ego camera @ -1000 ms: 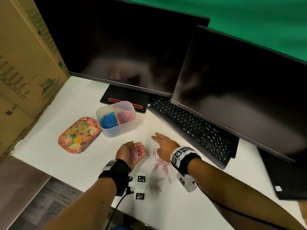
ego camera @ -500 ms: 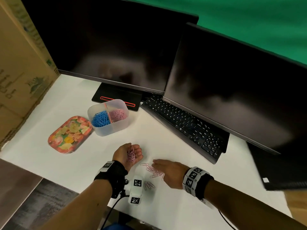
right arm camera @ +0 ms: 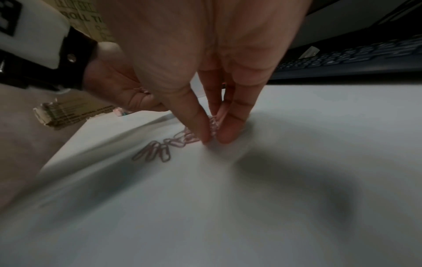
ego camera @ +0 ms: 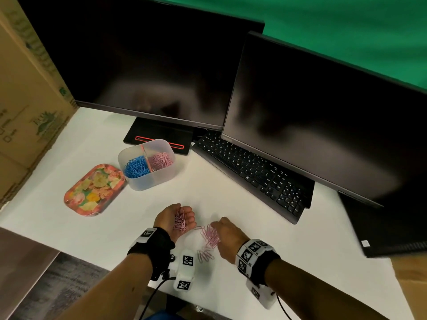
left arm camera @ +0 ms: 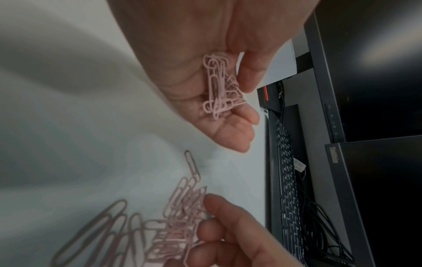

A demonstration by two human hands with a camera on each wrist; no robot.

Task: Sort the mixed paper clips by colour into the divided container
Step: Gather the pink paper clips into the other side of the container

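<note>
Since a moment ago your right hand (ego camera: 227,236) has raked the loose pink clips (ego camera: 210,236) toward your left hand (ego camera: 175,219), cupped palm-up holding a pink bunch low centre; pinch low, then carry them up-left to the container (ego camera: 147,179).

Dim room; wrist views motion-blurred, soft shadows on table (right arm camera: 297,162); edges warped.

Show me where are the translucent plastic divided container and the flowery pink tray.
translucent plastic divided container (ego camera: 151,181), head view, on its front wall.
flowery pink tray (ego camera: 76,205), head view, on its near rim.
</note>
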